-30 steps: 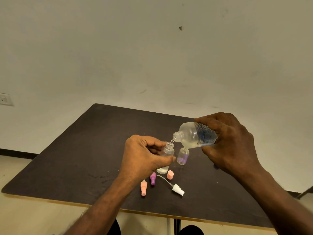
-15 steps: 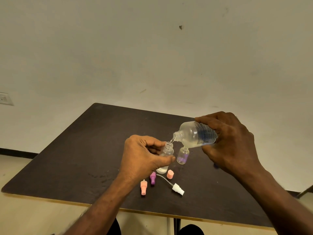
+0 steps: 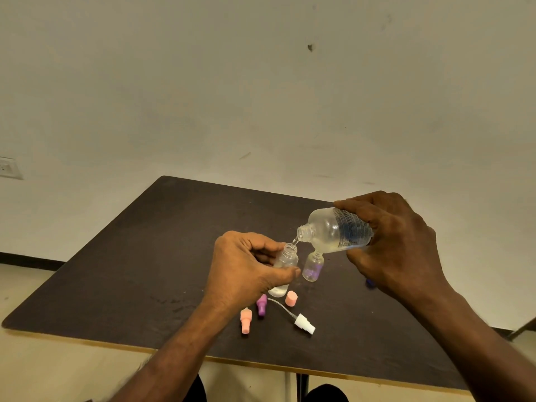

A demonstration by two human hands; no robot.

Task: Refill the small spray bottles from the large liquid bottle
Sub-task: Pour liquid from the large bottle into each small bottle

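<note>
Head view: right hand (image 3: 397, 245) is gripping the big bottle (image 3: 338, 233), tilted and pouring into the vial (image 3: 285, 262) that the left hand (image 3: 246, 268) is pinching above the counter (image 3: 145, 256). Filling is under way (level low). Next move, by judgement: righting the big bottle before overflow.

We see a dark brown table (image 3: 121, 265) with a pale edge band along its near side; a support leg (image 3: 301, 385) descends below that edge at 6 o'clock. Faint scuff marks (image 3: 171, 303) show on the tabletop at 8 o'clock. Behind the table we note an off-white wall (image 3: 203, 82) carrying a small dark mark (image 3: 310, 47) at 1 o'clock. A white wall socket (image 3: 8, 168) sits at 9 o'clock. A dark skirting strip (image 3: 29, 261) runs under the wall there, above a pale floor (image 3: 43, 369) at 7 o'clock.
</note>
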